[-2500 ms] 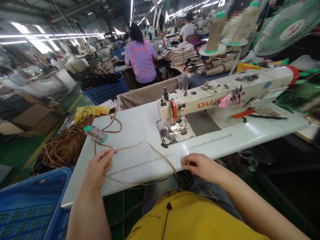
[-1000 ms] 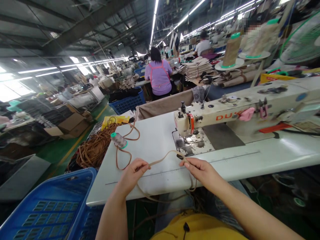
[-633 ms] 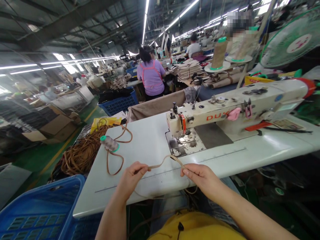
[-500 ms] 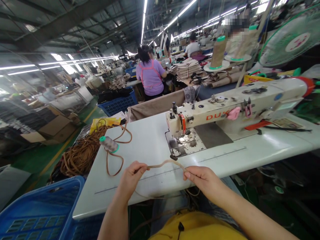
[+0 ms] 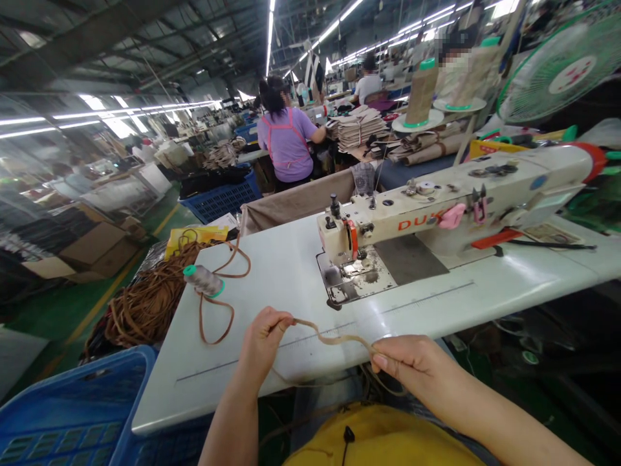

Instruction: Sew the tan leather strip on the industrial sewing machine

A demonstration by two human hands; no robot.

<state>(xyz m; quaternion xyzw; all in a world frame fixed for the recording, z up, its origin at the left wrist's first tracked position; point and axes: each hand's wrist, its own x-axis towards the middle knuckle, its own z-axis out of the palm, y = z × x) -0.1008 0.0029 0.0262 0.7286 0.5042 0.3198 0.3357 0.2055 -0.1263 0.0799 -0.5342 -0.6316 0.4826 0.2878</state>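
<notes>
My left hand (image 5: 262,340) pinches a thin tan strap (image 5: 334,338) near the front of the white sewing table (image 5: 291,272). My right hand (image 5: 412,362) grips the same strap further along, at the table's front edge. Between the two hands the strap sags in a short curve; its end drops below the table. More of it loops past a grey thread spool (image 5: 202,280) with green ends lying on the table to the left. The cream sewing machine (image 5: 436,207) stands behind my hands.
A pile of brown straps (image 5: 145,304) hangs off the table's left edge beside a blue crate (image 5: 63,408). A person in purple (image 5: 286,139) sits at the bench ahead. Thread cones (image 5: 420,90) and a fan (image 5: 557,65) stand at the right.
Both hands have taken up the strap and come closer together. In the last half second my right hand has pulled it down and right toward the table edge.
</notes>
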